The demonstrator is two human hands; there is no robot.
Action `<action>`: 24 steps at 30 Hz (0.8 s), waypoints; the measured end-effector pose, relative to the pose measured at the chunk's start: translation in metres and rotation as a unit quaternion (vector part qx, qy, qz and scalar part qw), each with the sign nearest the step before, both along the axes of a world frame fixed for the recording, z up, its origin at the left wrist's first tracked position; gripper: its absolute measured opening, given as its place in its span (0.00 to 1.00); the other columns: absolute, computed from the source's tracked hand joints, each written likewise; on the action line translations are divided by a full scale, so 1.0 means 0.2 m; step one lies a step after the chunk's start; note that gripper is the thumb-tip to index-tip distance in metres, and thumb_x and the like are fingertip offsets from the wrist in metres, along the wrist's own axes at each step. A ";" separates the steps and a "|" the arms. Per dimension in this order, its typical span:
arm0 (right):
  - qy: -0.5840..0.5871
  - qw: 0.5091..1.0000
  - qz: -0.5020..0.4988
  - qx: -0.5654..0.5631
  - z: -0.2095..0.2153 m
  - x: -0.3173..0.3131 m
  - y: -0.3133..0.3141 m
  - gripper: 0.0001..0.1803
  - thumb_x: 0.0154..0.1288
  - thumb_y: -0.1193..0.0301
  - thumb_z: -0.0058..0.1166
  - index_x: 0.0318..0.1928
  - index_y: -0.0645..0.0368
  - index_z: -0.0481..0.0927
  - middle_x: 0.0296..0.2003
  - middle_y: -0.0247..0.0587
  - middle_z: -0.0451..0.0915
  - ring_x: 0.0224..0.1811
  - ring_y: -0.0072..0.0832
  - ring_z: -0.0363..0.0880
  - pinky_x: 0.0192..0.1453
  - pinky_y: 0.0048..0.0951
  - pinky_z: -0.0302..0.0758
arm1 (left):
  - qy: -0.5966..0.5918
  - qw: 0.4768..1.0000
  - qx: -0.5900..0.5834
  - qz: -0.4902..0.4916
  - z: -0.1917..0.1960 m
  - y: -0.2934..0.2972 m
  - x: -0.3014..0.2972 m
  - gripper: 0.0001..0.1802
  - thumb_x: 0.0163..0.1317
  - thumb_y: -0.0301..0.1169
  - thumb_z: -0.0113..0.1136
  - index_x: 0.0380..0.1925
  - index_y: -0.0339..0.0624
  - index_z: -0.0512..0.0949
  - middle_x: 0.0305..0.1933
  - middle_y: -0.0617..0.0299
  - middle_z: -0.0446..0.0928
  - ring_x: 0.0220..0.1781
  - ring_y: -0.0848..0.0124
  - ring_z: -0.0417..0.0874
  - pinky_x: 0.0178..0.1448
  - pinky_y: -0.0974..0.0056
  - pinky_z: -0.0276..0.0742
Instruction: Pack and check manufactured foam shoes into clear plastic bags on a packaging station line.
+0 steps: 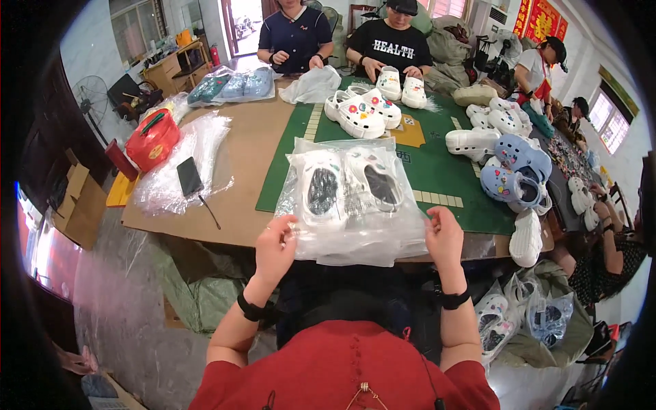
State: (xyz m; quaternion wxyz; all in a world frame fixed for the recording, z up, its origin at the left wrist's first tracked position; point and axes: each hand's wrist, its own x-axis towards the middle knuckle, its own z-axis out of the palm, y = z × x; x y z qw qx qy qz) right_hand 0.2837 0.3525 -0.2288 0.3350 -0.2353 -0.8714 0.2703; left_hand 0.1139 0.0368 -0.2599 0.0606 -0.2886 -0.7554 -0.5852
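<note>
We're holding the clear bag point(355, 205) w/ a pair of white clogs point(352, 184) inside at the table edge point(205, 229), left hand point(275, 247) and right hand point(444, 238) both pinching its near corners, so prob the sealing step rn, and next we're needing to fold that open end flat w/o the shoes sliding.

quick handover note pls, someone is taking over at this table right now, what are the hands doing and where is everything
Left hand: pinching the near left edge of the clear bag.
Right hand: pinching the near right edge of the same bag.
The bag lies at the near edge of the table, on a stack of clear bags, with a pair of white clogs inside, soles up.
Done: this pair is in its bag; whether the opening is sealed cannot be seen.
Left: loose blue clogs and white clogs on the right side of the table are unbagged. More empty bags lie to the left, by a phone.
</note>
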 end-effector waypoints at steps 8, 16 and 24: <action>-0.168 0.978 0.115 -0.053 -0.10 0.16 0.04 0.23 0.59 0.66 0.62 0.54 0.59 0.74 0.24 0.44 0.76 0.26 0.40 0.77 0.33 0.38 0.73 | -0.087 0.973 -0.167 -0.133 0.01 -0.13 0.07 0.37 0.57 0.19 0.50 0.69 0.43 0.58 0.50 0.51 0.75 0.29 0.68 0.78 0.40 0.63 0.77; -0.148 0.918 0.263 -0.258 -0.11 0.22 0.03 0.26 0.63 0.69 0.61 0.61 0.58 0.71 0.29 0.30 0.79 0.29 0.19 0.74 0.33 0.24 0.70 | -0.094 0.988 -0.080 -0.097 -0.05 -0.19 0.10 0.38 0.60 0.20 0.54 0.71 0.42 0.56 0.50 0.51 0.75 0.33 0.73 0.80 0.39 0.69 0.78; -0.117 0.852 0.212 -0.464 -0.10 0.30 0.07 0.21 0.72 0.69 0.48 0.63 0.57 0.70 0.31 0.30 0.78 0.30 0.13 0.72 0.32 0.15 0.68 | -0.309 0.935 0.005 -0.174 -0.06 -0.26 0.08 0.28 0.63 0.24 0.61 0.63 0.36 0.68 0.38 0.60 0.79 0.36 0.76 0.82 0.41 0.71 0.78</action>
